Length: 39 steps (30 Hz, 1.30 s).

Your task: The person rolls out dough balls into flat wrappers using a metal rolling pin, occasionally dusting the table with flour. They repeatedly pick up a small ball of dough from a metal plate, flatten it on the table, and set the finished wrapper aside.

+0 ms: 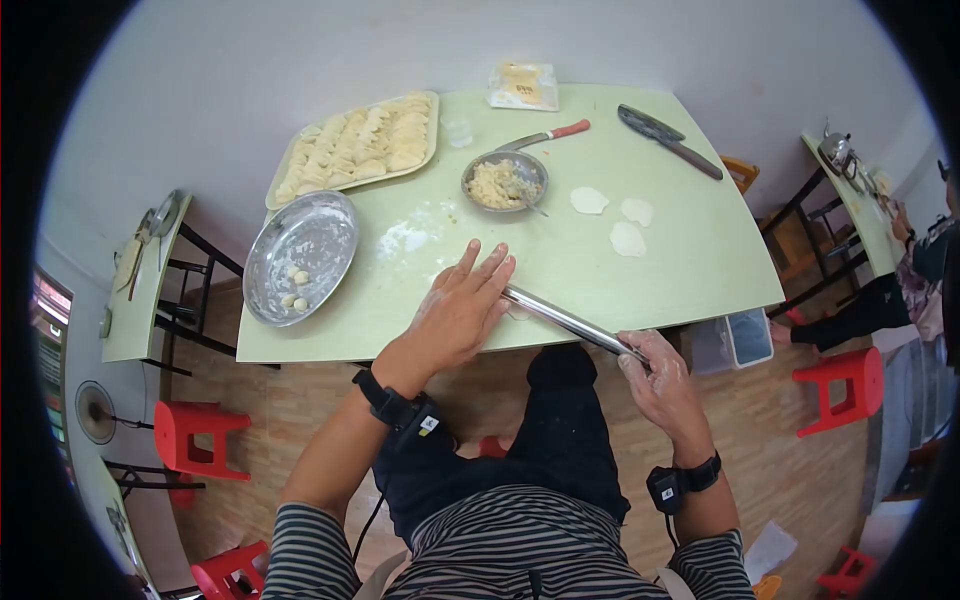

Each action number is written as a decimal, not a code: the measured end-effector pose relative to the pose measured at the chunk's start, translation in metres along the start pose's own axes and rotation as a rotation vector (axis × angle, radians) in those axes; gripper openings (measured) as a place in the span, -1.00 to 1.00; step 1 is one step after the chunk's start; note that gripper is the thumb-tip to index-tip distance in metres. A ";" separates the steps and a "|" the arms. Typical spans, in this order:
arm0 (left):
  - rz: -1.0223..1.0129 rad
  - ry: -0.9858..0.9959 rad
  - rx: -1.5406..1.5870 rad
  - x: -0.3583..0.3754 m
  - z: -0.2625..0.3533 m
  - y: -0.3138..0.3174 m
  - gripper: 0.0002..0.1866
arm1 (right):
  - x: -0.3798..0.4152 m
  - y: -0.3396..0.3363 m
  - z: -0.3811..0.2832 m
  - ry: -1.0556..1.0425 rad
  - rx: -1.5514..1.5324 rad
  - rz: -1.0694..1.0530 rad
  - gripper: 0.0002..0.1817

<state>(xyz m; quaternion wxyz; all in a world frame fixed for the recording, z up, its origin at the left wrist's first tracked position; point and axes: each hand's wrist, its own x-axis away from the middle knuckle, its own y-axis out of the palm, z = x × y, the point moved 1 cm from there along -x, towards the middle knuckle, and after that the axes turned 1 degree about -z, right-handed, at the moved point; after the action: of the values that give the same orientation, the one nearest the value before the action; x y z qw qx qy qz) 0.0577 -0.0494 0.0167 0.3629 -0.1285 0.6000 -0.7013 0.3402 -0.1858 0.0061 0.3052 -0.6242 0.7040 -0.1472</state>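
My right hand (658,385) is wrapped round the right end of a steel rolling pin (570,322), which lies slanted near the table's front edge. Flat with its fingers stretched out, my left hand (455,310) is by the pin's other end. A bit of a dough wrapper (517,312) shows beside the pin, mostly hidden. Several small dough balls (300,277) lie in the floured metal basin (338,245) to the left. Beyond my hands stands a metal bowl of filling (500,185) with a spoon in it. Rolled dough wrappers (628,239) lie to its right.
At the back left, a tray (436,120) carries rows of dumplings (360,145). A red-handled knife (545,134), a dark long-handled tool (670,140) and a paper packet (523,87) lie towards the back. Red stools (842,388) stand on the floor. Another person sits far right.
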 end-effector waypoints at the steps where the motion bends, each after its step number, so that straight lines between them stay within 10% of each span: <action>1: -0.002 0.000 0.003 -0.001 -0.002 0.003 -0.44 | -0.001 0.002 0.001 -0.055 0.069 0.027 -0.73; 17: -0.015 -0.011 -0.140 0.046 0.019 -0.002 -0.41 | 0.022 0.018 -0.018 -0.263 0.509 0.081 -0.68; 32: -0.067 0.009 0.038 0.009 -0.002 -0.011 -0.36 | 0.008 0.009 -0.003 0.178 -0.116 -0.046 -0.75; 39: -0.138 -0.059 -0.102 0.016 0.007 0.003 -0.33 | 0.006 0.006 -0.011 -0.164 0.301 0.024 -0.71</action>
<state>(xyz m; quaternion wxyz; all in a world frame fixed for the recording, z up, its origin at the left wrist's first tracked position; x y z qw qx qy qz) 0.0516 -0.0652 0.0110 0.3244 -0.2084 0.6135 -0.6892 0.3287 -0.1930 0.0100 0.4536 -0.5729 0.6540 -0.1959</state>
